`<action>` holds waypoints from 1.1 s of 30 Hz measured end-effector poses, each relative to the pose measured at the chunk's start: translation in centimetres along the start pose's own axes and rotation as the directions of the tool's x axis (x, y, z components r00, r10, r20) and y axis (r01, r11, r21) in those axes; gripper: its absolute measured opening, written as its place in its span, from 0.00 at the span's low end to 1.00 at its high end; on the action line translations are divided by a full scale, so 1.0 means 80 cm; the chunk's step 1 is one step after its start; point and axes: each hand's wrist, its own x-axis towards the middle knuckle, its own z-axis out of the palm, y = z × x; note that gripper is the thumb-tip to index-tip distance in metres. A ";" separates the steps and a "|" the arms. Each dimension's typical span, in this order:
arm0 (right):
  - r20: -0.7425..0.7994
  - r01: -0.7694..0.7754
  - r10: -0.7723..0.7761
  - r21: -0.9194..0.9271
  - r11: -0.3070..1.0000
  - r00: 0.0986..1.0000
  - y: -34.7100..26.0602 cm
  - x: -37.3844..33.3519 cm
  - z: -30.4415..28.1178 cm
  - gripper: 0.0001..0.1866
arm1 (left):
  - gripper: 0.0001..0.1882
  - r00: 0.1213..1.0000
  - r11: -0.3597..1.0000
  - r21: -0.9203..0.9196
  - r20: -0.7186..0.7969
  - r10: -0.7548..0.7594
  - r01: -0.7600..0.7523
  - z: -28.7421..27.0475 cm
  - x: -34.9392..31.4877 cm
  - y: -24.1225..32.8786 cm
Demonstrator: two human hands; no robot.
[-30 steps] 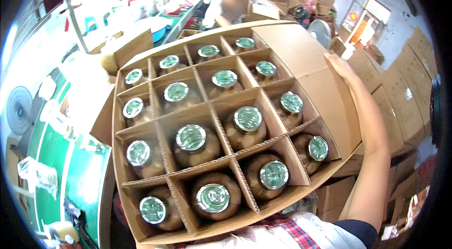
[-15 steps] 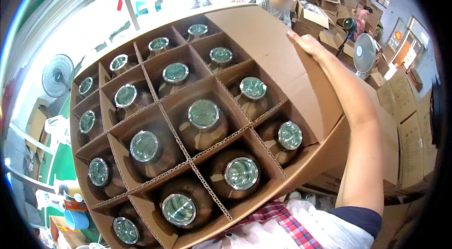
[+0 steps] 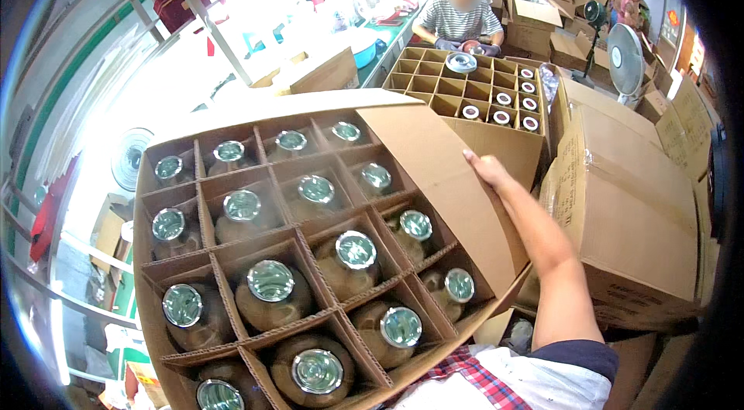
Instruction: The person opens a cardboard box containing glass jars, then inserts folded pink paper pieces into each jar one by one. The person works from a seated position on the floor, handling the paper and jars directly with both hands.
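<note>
A large open brown carton [image 3: 415, 170] fills the middle of the view, tilted close in front of me. Cardboard dividers [image 3: 211, 278] split it into cells, and each visible cell holds a clear glass jar [image 3: 270, 280], round mouth facing up. At the carton's right side, my right hand [image 3: 490, 170] grips the edge of the folded-out flap, thumb on top and the other fingers mostly hidden. My left hand does not show; the carton covers much of the lower left.
Ahead stands another divided carton [image 3: 496, 139] with several white-rimmed jars in its right cells. Behind it a co-worker [image 3: 465, 18] handles a reddish round item. Closed cartons [image 3: 635, 201] crowd the right, near a standing fan [image 3: 626, 61]. A blue basin [image 3: 364, 49] sits on the far bench.
The carton of jars now sits lower in view and is turned somewhat, with my right hand still on its flap. The second divided carton and the co-worker's hands have come into sight.
</note>
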 end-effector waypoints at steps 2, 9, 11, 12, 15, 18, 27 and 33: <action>0.097 -0.052 0.041 0.123 0.991 0.994 0.024 -0.034 0.027 0.45 | 0.30 0.999 1.000 0.027 -0.049 -0.008 0.009 -0.007 -0.014 0.006; 0.024 -0.198 0.197 0.060 0.978 0.980 0.199 -0.071 0.056 0.47 | 0.30 0.995 0.995 0.096 -0.097 -0.023 0.032 -0.006 -0.011 0.025; 0.106 -0.300 0.286 0.161 0.940 0.952 0.217 -0.107 0.059 0.46 | 0.30 0.992 0.991 0.120 -0.120 -0.038 0.053 -0.012 -0.004 0.028; 0.109 -0.314 0.296 0.221 0.924 0.949 0.238 -0.115 0.060 0.45 | 0.30 0.993 0.990 0.128 -0.115 -0.039 0.053 -0.009 0.007 0.029; 0.068 -0.371 0.368 0.302 0.878 0.927 0.296 -0.155 0.089 0.44 | 0.30 0.994 0.985 0.158 -0.094 -0.050 0.064 -0.004 0.034 0.041; 0.042 -0.443 0.446 0.229 0.866 0.894 0.323 -0.177 0.103 0.43 | 0.30 0.997 0.979 0.199 -0.063 -0.041 0.052 0.006 0.060 0.058; 0.038 -0.503 0.512 0.264 0.823 0.858 0.303 -0.173 0.101 0.38 | 0.30 0.994 0.963 0.263 0.068 -0.086 0.065 0.009 0.220 0.098; -0.071 -0.635 0.681 0.299 0.712 0.729 0.241 -0.217 0.092 0.36 | 0.30 0.974 0.968 0.225 0.170 -0.149 0.109 -0.004 0.365 0.096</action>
